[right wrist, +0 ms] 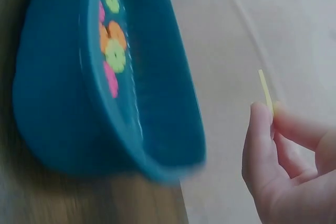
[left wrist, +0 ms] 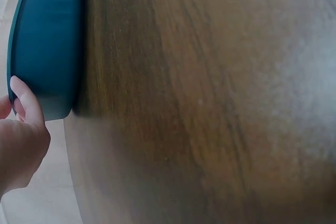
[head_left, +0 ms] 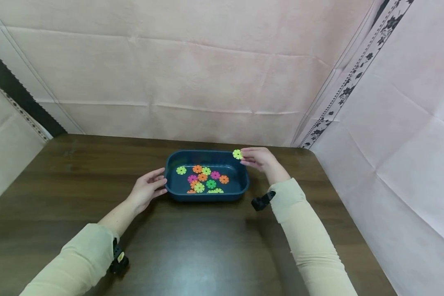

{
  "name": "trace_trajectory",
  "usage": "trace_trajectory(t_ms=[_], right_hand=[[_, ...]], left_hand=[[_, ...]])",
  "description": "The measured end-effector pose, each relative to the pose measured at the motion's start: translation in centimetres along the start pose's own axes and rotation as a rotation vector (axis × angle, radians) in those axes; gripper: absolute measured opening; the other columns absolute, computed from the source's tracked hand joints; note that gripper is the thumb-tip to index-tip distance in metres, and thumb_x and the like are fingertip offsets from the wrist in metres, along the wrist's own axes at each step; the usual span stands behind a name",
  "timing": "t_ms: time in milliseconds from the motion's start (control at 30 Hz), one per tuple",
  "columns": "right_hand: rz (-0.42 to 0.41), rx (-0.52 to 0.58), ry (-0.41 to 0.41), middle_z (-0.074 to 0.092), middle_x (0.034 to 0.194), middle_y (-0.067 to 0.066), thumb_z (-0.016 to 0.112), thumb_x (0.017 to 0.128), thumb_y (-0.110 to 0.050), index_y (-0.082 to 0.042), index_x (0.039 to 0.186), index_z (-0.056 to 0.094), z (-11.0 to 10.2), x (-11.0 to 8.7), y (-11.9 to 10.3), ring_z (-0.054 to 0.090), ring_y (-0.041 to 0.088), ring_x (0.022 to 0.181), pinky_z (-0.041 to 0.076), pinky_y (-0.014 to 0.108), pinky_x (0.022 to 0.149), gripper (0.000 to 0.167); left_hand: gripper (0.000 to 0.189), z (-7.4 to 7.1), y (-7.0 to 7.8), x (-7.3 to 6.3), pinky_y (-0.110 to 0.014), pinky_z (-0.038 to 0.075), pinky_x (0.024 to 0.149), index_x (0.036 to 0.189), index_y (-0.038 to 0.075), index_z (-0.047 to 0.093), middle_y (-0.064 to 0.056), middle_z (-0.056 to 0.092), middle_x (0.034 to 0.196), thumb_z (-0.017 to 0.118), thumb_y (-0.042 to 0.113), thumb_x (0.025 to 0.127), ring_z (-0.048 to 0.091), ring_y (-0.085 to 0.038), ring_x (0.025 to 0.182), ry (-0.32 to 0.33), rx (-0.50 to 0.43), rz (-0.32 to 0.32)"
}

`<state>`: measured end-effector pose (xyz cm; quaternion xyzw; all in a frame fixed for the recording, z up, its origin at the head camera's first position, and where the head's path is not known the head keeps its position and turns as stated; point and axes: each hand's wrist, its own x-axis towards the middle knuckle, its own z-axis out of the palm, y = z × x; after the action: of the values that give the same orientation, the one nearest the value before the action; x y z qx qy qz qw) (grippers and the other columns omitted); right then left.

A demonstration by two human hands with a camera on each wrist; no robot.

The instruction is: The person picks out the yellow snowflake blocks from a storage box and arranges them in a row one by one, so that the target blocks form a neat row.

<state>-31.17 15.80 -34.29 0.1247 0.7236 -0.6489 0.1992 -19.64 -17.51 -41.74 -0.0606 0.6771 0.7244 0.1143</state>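
Note:
A dark blue rectangular basin (head_left: 207, 198) sits on the table. Inside it lie several thin, notched, flower-like discs in orange, pink, green and yellow, such as a green disc (head_left: 211, 184) and a pink disc (right wrist: 111, 80). My left hand (head_left: 148, 191) holds the basin's left end, its thumb (left wrist: 27, 100) against the outer wall by the rim. Above the basin's far right corner, my right hand (head_left: 260, 158) pinches a yellow notched disc (head_left: 237, 154) between thumb and fingertips. From the right wrist view this disc appears edge-on, apart from the basin.
The brown wooden table (head_left: 207, 246) extends around the basin. Pale cloth (head_left: 207, 74) hangs behind the table, and another cloth (head_left: 403, 135) with a black floral border hangs on the right. Each wrist wears a small black camera (head_left: 263, 200).

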Motion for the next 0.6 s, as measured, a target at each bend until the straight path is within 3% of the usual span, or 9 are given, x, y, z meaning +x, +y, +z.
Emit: trace_trajectory(t_ms=[133, 200, 367, 600], right_hand=[[-0.014, 0.028, -0.020, 0.065, 0.082, 0.001, 0.055, 0.093, -0.006, 0.002, 0.133, 0.048, -1.9, -0.2, 0.4, 0.065, 0.009, 0.069, 0.056, 0.018, 0.065, 0.042], [-0.015, 0.053, -0.036, 0.065, 0.075, -0.001, 0.053, 0.093, -0.004, 0.004, 0.134, 0.044, -2.9, -0.1, 0.8, 0.065, 0.009, 0.068, 0.056, 0.018, 0.064, 0.042], [0.012, 0.090, -0.052, 0.066, 0.075, 0.001, 0.053, 0.093, -0.002, 0.003, 0.128, 0.048, -5.1, 0.0, 1.8, 0.066, 0.010, 0.067, 0.056, 0.018, 0.065, 0.036], [0.052, 0.082, -0.072, 0.066, 0.074, 0.002, 0.054, 0.093, -0.002, -0.007, 0.096, 0.059, -6.8, 0.4, 3.7, 0.065, 0.010, 0.066, 0.056, 0.019, 0.066, 0.007]], left_hand=[[0.056, -0.2, 0.1, -0.3, -0.015, 0.053, 0.079, 0.148, 0.008, 0.025, 0.003, 0.044, 0.104, 0.049, 0.016, 0.098, 0.055, -0.003, 0.094, -0.001, 0.008, -0.010], [0.056, -0.2, 0.1, -0.3, -0.015, 0.053, 0.080, 0.148, 0.008, 0.025, 0.003, 0.043, 0.105, 0.049, 0.016, 0.098, 0.054, -0.003, 0.094, -0.006, 0.008, -0.011], [0.056, -0.2, 0.1, -0.1, -0.015, 0.053, 0.080, 0.148, 0.008, 0.025, 0.003, 0.043, 0.105, 0.048, 0.016, 0.098, 0.054, -0.003, 0.094, -0.015, 0.003, -0.007], [0.056, -0.2, 0.0, 0.0, -0.016, 0.053, 0.080, 0.148, 0.008, 0.024, 0.004, 0.043, 0.105, 0.048, 0.016, 0.098, 0.053, -0.003, 0.094, -0.018, 0.000, -0.004]])
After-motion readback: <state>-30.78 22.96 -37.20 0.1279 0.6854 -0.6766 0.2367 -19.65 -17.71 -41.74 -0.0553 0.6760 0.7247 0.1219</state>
